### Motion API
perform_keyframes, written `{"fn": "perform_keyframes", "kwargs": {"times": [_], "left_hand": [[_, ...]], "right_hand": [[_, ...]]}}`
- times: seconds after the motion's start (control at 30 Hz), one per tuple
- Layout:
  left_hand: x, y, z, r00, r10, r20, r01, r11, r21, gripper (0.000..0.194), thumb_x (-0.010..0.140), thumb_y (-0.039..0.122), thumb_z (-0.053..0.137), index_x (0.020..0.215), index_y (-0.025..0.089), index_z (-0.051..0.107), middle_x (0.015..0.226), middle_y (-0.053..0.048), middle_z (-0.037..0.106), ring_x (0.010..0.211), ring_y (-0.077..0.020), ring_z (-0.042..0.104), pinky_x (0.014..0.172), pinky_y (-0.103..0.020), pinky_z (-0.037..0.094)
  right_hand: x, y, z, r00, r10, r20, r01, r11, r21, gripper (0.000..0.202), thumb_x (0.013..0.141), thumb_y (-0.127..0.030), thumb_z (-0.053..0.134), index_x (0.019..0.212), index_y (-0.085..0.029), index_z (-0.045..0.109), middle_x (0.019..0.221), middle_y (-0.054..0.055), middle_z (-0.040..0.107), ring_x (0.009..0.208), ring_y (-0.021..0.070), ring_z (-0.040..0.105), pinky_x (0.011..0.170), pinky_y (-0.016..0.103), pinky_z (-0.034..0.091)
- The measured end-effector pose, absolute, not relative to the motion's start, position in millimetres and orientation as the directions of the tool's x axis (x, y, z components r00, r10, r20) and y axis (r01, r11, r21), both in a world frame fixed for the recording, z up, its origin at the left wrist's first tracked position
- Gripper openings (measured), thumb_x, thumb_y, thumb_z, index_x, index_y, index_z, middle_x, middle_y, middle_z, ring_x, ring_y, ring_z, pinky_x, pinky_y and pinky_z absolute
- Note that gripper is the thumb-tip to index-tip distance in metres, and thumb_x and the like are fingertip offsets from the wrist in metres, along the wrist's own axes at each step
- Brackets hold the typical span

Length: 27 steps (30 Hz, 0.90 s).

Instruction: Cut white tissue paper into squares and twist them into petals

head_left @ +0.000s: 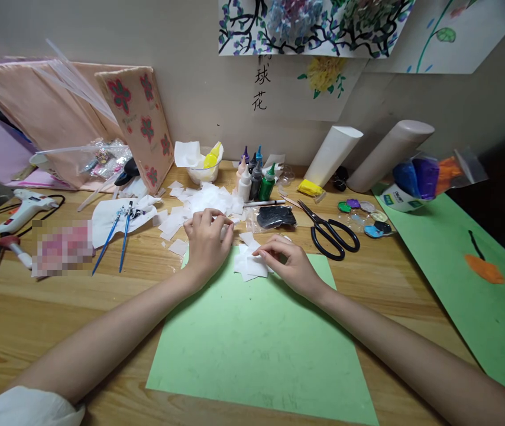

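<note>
My right hand [292, 265] is over the top of a green sheet of paper [252, 337], its thumb and forefinger pinched on a small white paper square [256, 266]. Several more such squares lie beneath it in a loose stack. To the left, my left hand [208, 241] is at the sheet's upper left corner, fingers curled down by a heap of white paper pieces [211, 198]. Its fingertips are partly hidden, so whatever they may hold cannot be made out.
Black-handled scissors [330, 231] lie right of my hands. Paint bottles [256, 180], a packet of black clay [274, 218] and a glass bowl [203, 171] stand behind. Leftward are two paintbrushes [125, 239] and a glue gun [26, 210]. Another green sheet [447, 260] lies right.
</note>
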State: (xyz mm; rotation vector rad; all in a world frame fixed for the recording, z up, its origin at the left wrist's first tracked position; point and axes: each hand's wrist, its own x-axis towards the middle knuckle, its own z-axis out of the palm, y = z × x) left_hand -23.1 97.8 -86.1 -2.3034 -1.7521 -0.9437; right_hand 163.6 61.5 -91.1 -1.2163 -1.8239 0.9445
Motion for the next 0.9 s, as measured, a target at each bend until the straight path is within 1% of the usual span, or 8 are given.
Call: {"fn": "perform_keyframes", "kwargs": {"times": [0.13, 0.3, 0.37, 0.5, 0.57, 0.63, 0.73, 0.9], "left_hand": [[-23, 97, -85, 0.117, 0.842, 0.527, 0.878, -0.335, 0.34, 0.012, 0.085, 0.026, 0.053, 0.085, 0.022, 0.064, 0.099, -0.004, 0.059, 0.095, -0.0224, 0.047, 0.079, -0.039, 0.026], [-23, 99, -87, 0.107, 0.878, 0.466, 0.882, -0.3, 0.364, 0.012, 0.085, 0.025, 0.051, 0.086, 0.022, 0.062, 0.1, -0.005, 0.059, 0.097, -0.0225, 0.048, 0.081, -0.038, 0.028], [-23, 99, -88, 0.11, 0.893, 0.436, 0.895, -0.28, 0.346, 0.013, 0.086, 0.025, 0.049, 0.089, 0.021, 0.061, 0.101, -0.006, 0.058, 0.098, -0.0232, 0.047, 0.082, -0.039, 0.028], [-23, 101, -92, 0.099, 0.935, 0.34, 0.947, -0.194, 0.256, 0.02, 0.083, 0.031, 0.051, 0.098, 0.019, 0.058, 0.102, -0.009, 0.055, 0.1, -0.0281, 0.044, 0.083, -0.042, 0.03], [-24, 102, -95, 0.092, 0.945, 0.315, 0.959, -0.169, 0.226, 0.024, 0.082, 0.034, 0.052, 0.098, 0.017, 0.057, 0.102, -0.011, 0.054, 0.1, -0.03, 0.043, 0.083, -0.044, 0.031], [-26, 103, -97, 0.093, 0.944, 0.316, 0.96, -0.169, 0.224, 0.024, 0.082, 0.035, 0.052, 0.095, 0.016, 0.057, 0.102, -0.012, 0.053, 0.099, -0.0307, 0.043, 0.083, -0.045, 0.032], [-27, 104, -98, 0.095, 0.941, 0.326, 0.945, -0.188, 0.269, 0.02, 0.082, 0.034, 0.052, 0.092, 0.017, 0.056, 0.099, -0.011, 0.053, 0.097, -0.0304, 0.043, 0.081, -0.045, 0.032], [-27, 104, -95, 0.09, 0.922, 0.376, 0.905, -0.233, 0.356, 0.012, 0.086, 0.027, 0.047, 0.086, 0.019, 0.056, 0.097, -0.01, 0.056, 0.095, -0.0282, 0.043, 0.079, -0.043, 0.031]], "right_hand": [[164, 61, -92, -0.282, 0.943, 0.176, 0.4, 0.282, -0.872, 0.018, 0.088, -0.027, 0.051, 0.085, -0.019, 0.067, 0.079, 0.003, 0.057, 0.068, 0.0137, 0.049, 0.059, 0.027, 0.036], [164, 61, -92, -0.283, 0.944, 0.171, 0.408, 0.28, -0.869, 0.018, 0.088, -0.027, 0.051, 0.085, -0.019, 0.067, 0.078, 0.002, 0.056, 0.067, 0.0134, 0.049, 0.06, 0.027, 0.036], [164, 61, -91, -0.284, 0.944, 0.168, 0.41, 0.278, -0.869, 0.018, 0.087, -0.027, 0.051, 0.085, -0.019, 0.067, 0.079, 0.002, 0.056, 0.067, 0.0134, 0.049, 0.06, 0.027, 0.036], [163, 62, -91, -0.285, 0.943, 0.172, 0.413, 0.283, -0.866, 0.018, 0.087, -0.027, 0.052, 0.084, -0.018, 0.067, 0.078, 0.002, 0.056, 0.066, 0.0133, 0.049, 0.059, 0.027, 0.036], [163, 62, -91, -0.285, 0.943, 0.171, 0.415, 0.283, -0.865, 0.018, 0.087, -0.027, 0.052, 0.084, -0.018, 0.067, 0.078, 0.003, 0.056, 0.066, 0.0135, 0.049, 0.059, 0.027, 0.036], [163, 62, -92, -0.287, 0.943, 0.17, 0.418, 0.283, -0.863, 0.018, 0.087, -0.028, 0.052, 0.084, -0.018, 0.067, 0.078, 0.003, 0.056, 0.066, 0.0137, 0.049, 0.059, 0.027, 0.036], [164, 62, -92, -0.288, 0.942, 0.174, 0.42, 0.287, -0.861, 0.019, 0.087, -0.028, 0.052, 0.084, -0.019, 0.067, 0.077, 0.003, 0.056, 0.066, 0.0138, 0.048, 0.06, 0.027, 0.036], [164, 62, -92, -0.293, 0.939, 0.179, 0.42, 0.294, -0.858, 0.019, 0.087, -0.029, 0.052, 0.084, -0.019, 0.067, 0.077, 0.003, 0.056, 0.066, 0.014, 0.048, 0.059, 0.027, 0.036]]}}
